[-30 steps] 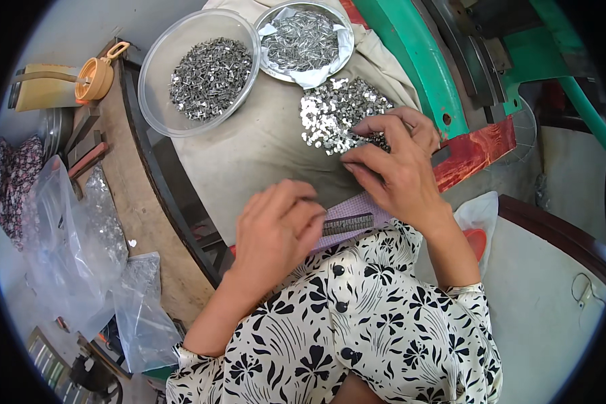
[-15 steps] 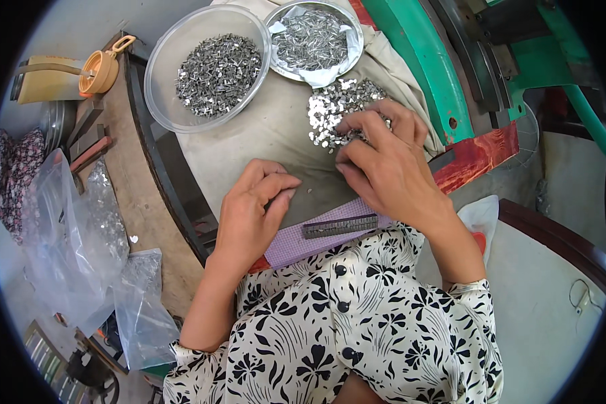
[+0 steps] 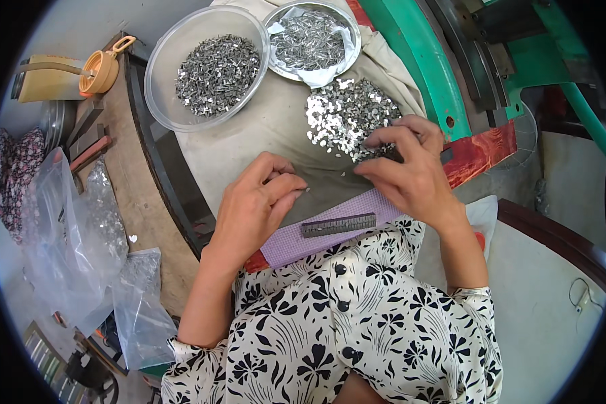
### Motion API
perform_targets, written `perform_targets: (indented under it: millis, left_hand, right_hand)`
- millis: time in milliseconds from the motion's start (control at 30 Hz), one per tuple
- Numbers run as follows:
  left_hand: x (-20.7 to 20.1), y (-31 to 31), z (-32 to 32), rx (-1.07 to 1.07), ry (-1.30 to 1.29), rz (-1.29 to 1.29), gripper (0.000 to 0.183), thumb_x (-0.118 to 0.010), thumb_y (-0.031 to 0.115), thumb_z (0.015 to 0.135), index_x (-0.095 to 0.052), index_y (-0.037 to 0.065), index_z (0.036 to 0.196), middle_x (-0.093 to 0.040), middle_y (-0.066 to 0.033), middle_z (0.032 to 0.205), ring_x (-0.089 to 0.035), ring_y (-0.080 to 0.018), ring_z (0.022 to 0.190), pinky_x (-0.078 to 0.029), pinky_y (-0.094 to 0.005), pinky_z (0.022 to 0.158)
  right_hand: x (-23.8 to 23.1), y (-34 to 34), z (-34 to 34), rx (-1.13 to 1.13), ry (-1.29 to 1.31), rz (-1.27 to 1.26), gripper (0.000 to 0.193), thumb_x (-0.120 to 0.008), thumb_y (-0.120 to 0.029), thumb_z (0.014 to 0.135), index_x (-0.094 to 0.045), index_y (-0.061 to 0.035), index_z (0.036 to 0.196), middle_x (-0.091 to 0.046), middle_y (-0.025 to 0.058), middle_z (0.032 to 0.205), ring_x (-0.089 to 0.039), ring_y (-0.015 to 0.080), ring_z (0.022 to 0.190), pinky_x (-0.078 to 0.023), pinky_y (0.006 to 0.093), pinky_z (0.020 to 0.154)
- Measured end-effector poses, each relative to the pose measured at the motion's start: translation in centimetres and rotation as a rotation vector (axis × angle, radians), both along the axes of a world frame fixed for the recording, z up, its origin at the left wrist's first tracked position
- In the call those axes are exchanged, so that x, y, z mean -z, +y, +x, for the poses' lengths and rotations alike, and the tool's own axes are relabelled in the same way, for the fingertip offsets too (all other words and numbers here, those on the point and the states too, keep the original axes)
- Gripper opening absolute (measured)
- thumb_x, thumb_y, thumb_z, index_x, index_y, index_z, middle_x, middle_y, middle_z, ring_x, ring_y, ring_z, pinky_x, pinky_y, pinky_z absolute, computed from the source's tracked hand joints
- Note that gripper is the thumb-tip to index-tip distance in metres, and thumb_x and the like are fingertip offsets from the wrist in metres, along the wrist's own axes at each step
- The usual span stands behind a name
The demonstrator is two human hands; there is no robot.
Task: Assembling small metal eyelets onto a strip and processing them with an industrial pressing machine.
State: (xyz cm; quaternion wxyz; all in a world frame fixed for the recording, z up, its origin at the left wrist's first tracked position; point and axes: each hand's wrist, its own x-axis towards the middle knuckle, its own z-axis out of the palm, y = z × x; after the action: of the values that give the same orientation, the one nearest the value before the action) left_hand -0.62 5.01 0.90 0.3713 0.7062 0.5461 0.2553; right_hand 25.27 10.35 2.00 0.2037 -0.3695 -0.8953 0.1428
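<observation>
My left hand (image 3: 252,205) is over the cloth, thumb and forefinger closed in a pinch, with a tiny silvery metal disc (image 3: 308,189) at their tips. At the near right edge of a pile of small shiny metal discs (image 3: 343,118) is my right hand (image 3: 414,168), its thumb and fingers bent and apart; nothing shows between them. One loose disc (image 3: 343,174) lies on the cloth just left of that thumb. Closer to my body, a dark slotted metal bar (image 3: 339,225) rests on a purple checked cloth (image 3: 283,248).
A clear plastic bowl (image 3: 156,87) of small metal pieces and a round metal dish (image 3: 355,50) of thin metal pins stand at the back. Green machinery (image 3: 411,60) borders the right. Plastic bags (image 3: 74,249) and an orange cup (image 3: 99,74) are on the left.
My left hand has moved slightly right, its fingertips meeting a disc that lay on the cloth. My right hand has shifted right and toward me, uncovering more of the pile.
</observation>
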Motion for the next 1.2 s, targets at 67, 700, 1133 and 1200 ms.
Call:
perform_targets:
  millis: [67, 700, 1133, 1200]
  left_hand:
    - [0.1, 0.3, 0.2, 0.059, 0.058, 0.065, 0.016, -0.073, 0.0, 0.076, -0.07, 0.003, 0.091, -0.059, -0.0063, 0.098, -0.064, -0.0207, 0.083, -0.051, -0.0318, 0.073]
    - [-0.6, -2.0, 2.3, 0.001, 0.054, 0.176, 0.017, -0.078, 0.005, 0.072, -0.066, 0.004, 0.084, -0.06, -0.0091, 0.094, -0.06, -0.0287, 0.086, -0.049, -0.0362, 0.072]
    - [0.7, -4.1, 4.1, 0.105, 0.079, 0.182, 0.016, -0.077, 0.012, 0.073, -0.067, 0.009, 0.085, -0.059, -0.0043, 0.102, -0.056, -0.0262, 0.091, -0.044, -0.0378, 0.075]
    - [0.6, -4.1, 4.1, 0.113, 0.091, 0.178, 0.02, -0.077, 0.013, 0.074, -0.066, 0.008, 0.088, -0.059, -0.0048, 0.103, -0.056, -0.027, 0.091, -0.044, -0.0381, 0.076]
  right_hand:
    - [0.0, -0.1, -0.6, -0.01, -0.02, -0.02, 0.02, -0.079, -0.012, 0.066, -0.073, -0.0177, 0.084, -0.061, -0.0013, 0.111, -0.048, 0.0298, 0.114, -0.033, 0.0425, 0.097]
    - [1.2, -2.1, -3.0, 0.206, 0.023, -0.041, 0.016, -0.079, -0.014, 0.067, -0.07, -0.0157, 0.08, -0.062, -0.0026, 0.116, -0.047, 0.0307, 0.118, -0.027, 0.0453, 0.097]
    - [0.6, -2.4, -3.2, 0.191, -0.026, -0.074, 0.014, -0.078, -0.014, 0.071, -0.071, -0.0143, 0.084, -0.061, -0.0015, 0.118, -0.045, 0.0311, 0.119, -0.028, 0.0468, 0.098]
    - [0.9, -2.5, -3.2, 0.18, -0.026, -0.049, 0.015, -0.078, -0.014, 0.07, -0.071, -0.0148, 0.083, -0.062, -0.0016, 0.117, -0.045, 0.0316, 0.119, -0.028, 0.0453, 0.098]
